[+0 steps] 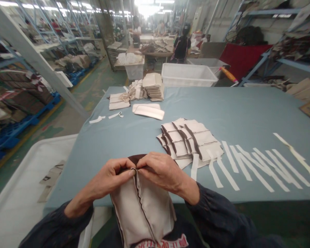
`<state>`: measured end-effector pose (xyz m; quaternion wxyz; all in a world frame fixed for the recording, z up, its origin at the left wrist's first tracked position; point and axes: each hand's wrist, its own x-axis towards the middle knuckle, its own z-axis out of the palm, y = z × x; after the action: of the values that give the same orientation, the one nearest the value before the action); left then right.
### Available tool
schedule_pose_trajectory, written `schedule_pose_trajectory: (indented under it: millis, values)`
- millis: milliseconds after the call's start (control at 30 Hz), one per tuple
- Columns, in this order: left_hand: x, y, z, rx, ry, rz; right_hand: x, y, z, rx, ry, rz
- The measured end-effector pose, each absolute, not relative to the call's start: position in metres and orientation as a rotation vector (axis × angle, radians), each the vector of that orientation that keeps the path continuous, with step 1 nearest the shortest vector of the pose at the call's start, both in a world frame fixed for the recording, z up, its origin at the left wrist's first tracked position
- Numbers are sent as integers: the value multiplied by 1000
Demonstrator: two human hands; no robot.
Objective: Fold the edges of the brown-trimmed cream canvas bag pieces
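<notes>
A beige fabric piece point(126, 210) with dark brown edging and a dark centre seam hangs from the table's front edge down over my lap. My left hand point(113, 175) pinches its top at the seam between thumb and fingers. Close against it, my right hand point(162, 170) pinches the same spot from the other side. The fingertips nearly meet, so what lies between them is partly hidden. Just beyond my right hand, a fanned pile of similar beige pieces point(204, 136) with brown edges lies on the blue-covered table point(119, 134).
White strips point(255, 165) lie in a row at the right. Farther back are a stack of beige pieces point(153, 86), two flat pale pads point(148, 112) and a translucent bin point(188, 75). A white tub point(23, 193) stands at the left. A person point(182, 44) stands beyond the table.
</notes>
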<state>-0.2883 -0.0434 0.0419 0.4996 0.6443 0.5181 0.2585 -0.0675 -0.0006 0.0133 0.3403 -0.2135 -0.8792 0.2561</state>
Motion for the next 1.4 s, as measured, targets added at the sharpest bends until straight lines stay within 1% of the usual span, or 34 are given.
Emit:
schedule_pose_trajectory:
  millis: [300,533,667,833,900,1100,1200,1300,1400]
  values:
    - [-294,-44,39,1564,1216,603,-68,4,17,-569,-2467,521]
    - [-285,-40,44,1669,1289,534,-70,3,18,-555,-2602,73]
    - [-280,-37,42,1694,1332,493,-72,0,13,-611,-2536,-17]
    - [-274,-36,41,1724,1316,472,-72,1,5,-740,-2441,79]
    - [-271,-37,41,1748,1302,476,-70,4,3,-770,-2433,176]
    - [-270,-41,39,1756,1283,501,-61,12,7,-743,-2289,774]
    - [-271,-42,37,1747,1316,517,-61,13,13,-777,-2262,967]
    - [-272,-43,37,1769,1338,551,-63,12,18,-816,-2279,1025]
    - [-273,-42,40,1832,1332,571,-66,10,20,-838,-2328,985]
